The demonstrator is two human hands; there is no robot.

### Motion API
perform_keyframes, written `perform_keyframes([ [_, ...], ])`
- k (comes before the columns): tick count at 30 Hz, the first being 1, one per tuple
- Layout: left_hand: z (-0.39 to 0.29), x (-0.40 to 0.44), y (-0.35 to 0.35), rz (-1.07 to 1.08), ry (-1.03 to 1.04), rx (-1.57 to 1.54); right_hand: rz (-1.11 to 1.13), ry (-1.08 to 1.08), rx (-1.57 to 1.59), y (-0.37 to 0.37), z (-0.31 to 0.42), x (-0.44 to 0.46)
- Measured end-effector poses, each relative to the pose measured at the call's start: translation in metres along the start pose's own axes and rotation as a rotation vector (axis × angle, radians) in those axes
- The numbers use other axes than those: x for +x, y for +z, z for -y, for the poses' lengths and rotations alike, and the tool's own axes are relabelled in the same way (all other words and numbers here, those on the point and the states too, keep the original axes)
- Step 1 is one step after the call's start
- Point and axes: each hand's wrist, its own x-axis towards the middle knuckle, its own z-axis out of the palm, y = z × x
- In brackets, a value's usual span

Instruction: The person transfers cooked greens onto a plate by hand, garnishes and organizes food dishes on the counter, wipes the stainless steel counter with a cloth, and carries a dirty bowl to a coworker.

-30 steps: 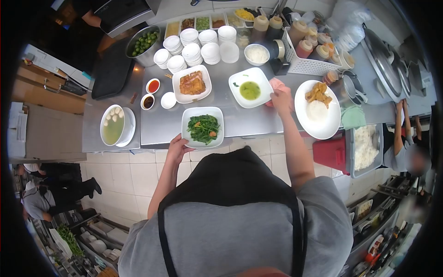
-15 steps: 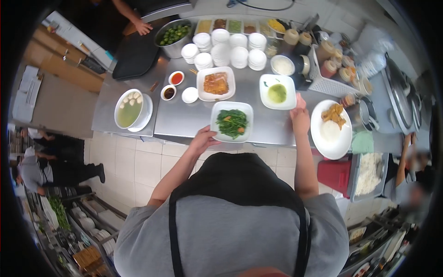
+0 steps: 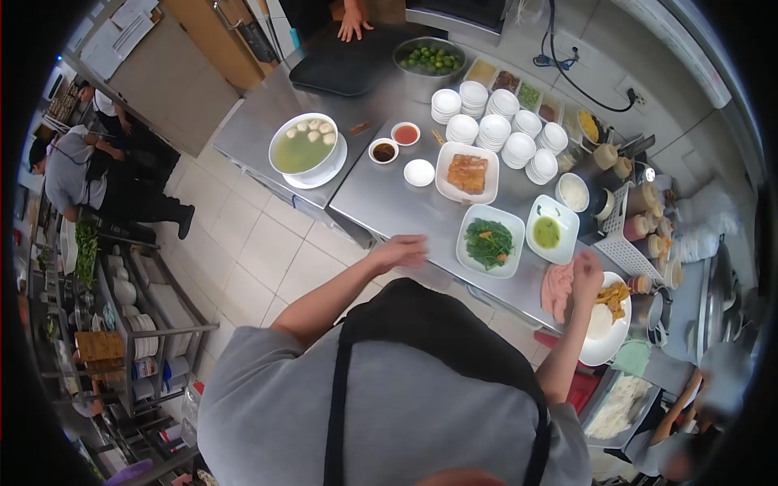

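My left hand (image 3: 401, 252) is in the air off the counter's front edge, fingers apart, holding nothing. My right hand (image 3: 587, 271) is over the right part of the counter, beside a pink cloth (image 3: 557, 292) and the oval plate (image 3: 597, 347) of rice and fried food; whether its fingers grip anything is hidden. Between my hands sit a square dish of greens (image 3: 489, 245) and, touching or nearly touching it, a square dish of green sauce (image 3: 547, 233). Behind the greens is a dish of browned slices (image 3: 468, 173).
A soup bowl with balls (image 3: 301, 152) stands on the left counter, near two sauce cups (image 3: 394, 142). Stacked white dishes (image 3: 494, 130), a pot of green fruit (image 3: 429, 61) and a bottle basket (image 3: 624, 231) stand behind. Another person's hand (image 3: 353, 20) rests beyond a black tray (image 3: 344, 65).
My left hand has let go of the greens dish and moved left. My right hand is away from the sauce dish, which now sits closer to the greens. The view has turned left.
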Motion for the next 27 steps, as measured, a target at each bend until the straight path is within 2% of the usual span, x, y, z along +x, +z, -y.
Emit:
perform_keyframes([
  [3,0.03,-0.027,-0.061,-0.201,-0.062,0.138,-0.002,-0.201,0.264,0.022,0.04,0.042],
  [5,0.071,-0.041,-0.103,-0.411,-0.06,0.207,0.011,-0.254,0.251,0.036,0.085,0.063],
  [9,0.145,-0.059,-0.17,-0.525,-0.19,0.186,-0.003,-0.461,0.184,0.087,0.126,0.137],
  [10,0.151,-0.065,-0.173,-0.547,-0.249,0.118,-0.028,-0.469,0.12,0.098,0.133,0.16],
  [13,0.186,-0.066,-0.196,-0.642,-0.388,0.191,-0.057,-0.404,-0.048,0.142,0.133,0.24],
  [15,0.241,-0.053,-0.258,-0.468,-0.28,1.301,0.029,-0.292,-0.277,0.182,0.123,0.3],
  [16,0.221,-0.068,-0.235,-0.403,-0.432,1.337,0.043,-0.309,-0.341,0.206,0.113,0.328],
  [17,0.212,-0.083,-0.23,-0.364,-0.293,1.428,0.063,-0.32,-0.403,0.229,0.104,0.349],
  [19,0.208,-0.103,-0.211,-0.694,-0.274,0.704,0.064,-0.303,-0.382,0.266,0.101,0.372],
  [21,0.22,-0.119,-0.211,-0.655,-0.171,0.691,0.177,-0.298,-0.434,0.295,0.098,0.392],
  [22,0.212,-0.123,-0.202,-0.664,-0.171,0.691,0.186,-0.223,-0.365,0.289,0.107,0.384],
  [24,0.201,-0.135,-0.183,-0.825,-0.427,0.584,0.249,-0.163,-0.37,0.276,0.118,0.375],
  [25,0.22,-0.134,-0.19,-0.834,-0.421,0.621,0.306,-0.1,-0.384,0.274,0.121,0.372],
  [27,0.255,-0.131,-0.205,-0.854,-0.411,0.697,0.257,-0.157,-0.41,0.285,0.107,0.377],
])
